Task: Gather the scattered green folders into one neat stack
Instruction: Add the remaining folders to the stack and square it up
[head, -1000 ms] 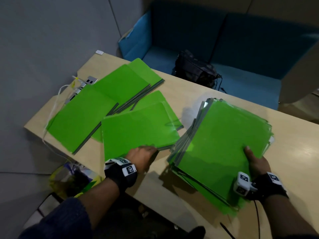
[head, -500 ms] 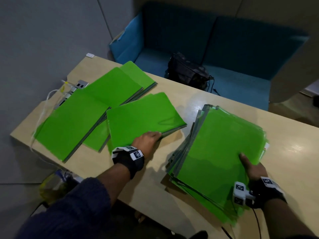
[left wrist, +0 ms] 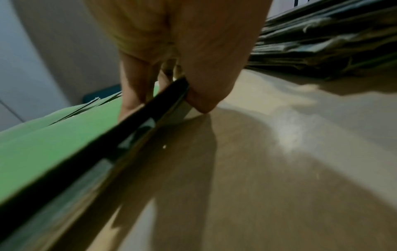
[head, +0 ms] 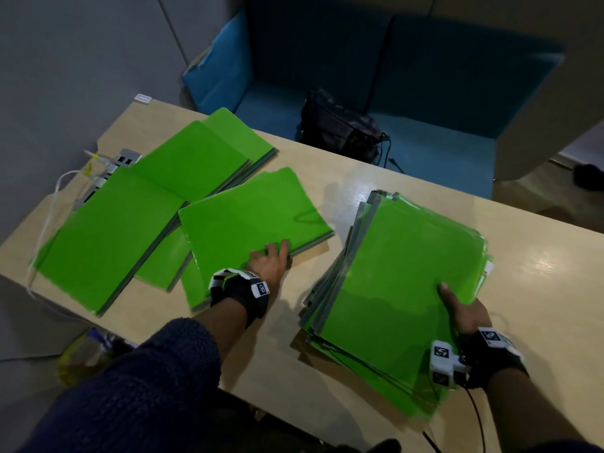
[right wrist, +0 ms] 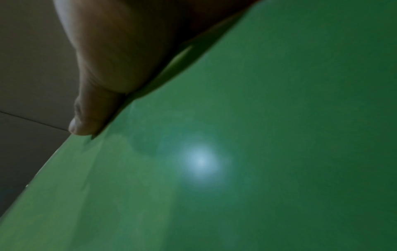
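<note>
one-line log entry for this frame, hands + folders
left hand: pinches folder edge | right hand: grips stack | loose folders: on table | stage: gathering

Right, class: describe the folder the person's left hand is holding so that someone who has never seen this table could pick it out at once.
Start at the wooden table and find the big pile of folders under the right hand. Just left of it, nearer the loose folders, lies a single green folder. Unlike its neighbours, its near edge is pinched by the left hand and raised off the table.
</note>
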A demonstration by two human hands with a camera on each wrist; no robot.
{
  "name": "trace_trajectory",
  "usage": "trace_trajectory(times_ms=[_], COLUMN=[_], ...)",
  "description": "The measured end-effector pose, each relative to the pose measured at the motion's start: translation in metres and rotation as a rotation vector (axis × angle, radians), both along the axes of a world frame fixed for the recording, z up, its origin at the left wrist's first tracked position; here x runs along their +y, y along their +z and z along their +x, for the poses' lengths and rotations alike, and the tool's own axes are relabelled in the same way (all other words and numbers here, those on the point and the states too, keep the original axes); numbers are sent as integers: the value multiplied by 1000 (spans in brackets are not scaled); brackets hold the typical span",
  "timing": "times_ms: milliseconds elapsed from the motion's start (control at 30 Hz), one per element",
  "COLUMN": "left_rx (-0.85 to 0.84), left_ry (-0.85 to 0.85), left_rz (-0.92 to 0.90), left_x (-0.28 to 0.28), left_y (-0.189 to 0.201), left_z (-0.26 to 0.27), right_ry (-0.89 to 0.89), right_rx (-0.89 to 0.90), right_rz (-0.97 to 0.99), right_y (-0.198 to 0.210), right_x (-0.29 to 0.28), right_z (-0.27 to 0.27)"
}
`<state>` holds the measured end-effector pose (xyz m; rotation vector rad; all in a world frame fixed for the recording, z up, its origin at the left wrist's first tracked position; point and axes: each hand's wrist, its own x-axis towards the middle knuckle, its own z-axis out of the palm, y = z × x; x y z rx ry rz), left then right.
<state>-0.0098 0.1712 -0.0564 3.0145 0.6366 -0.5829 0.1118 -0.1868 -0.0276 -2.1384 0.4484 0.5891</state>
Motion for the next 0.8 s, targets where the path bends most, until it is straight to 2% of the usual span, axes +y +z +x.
trace_trajectory(times_ms=[133, 200, 333, 500, 567, 633, 700, 800], left_rx=[10, -79, -402, -922, -1009, -1016, -1001, -888], left_ry=[-59, -76, -98, -315, -413, -594, -770, -864], left_rz=[8, -18, -80, -135, -176, -232, -395, -550], left_x=[-7, -7, -13, -30, -39, -44, -39, -23], left_y=[65, 91, 140, 191, 197, 189, 167, 127], left_z=[10, 14, 16, 7, 8, 8, 5, -8], right_ry=[23, 32, 13, -4, -19, -16, 13, 12], right_rx=[-31, -32, -15, -3, 8, 0, 35, 105], right_rz=[21, 29, 49, 55, 61, 48, 45, 115], right_y=[-6, -7, -8, -12, -14, -17, -18, -17], right_x=[-4, -5, -5, -6, -6, -8, -10, -13], right_z=[0, 1, 3, 3, 2, 6, 11, 17])
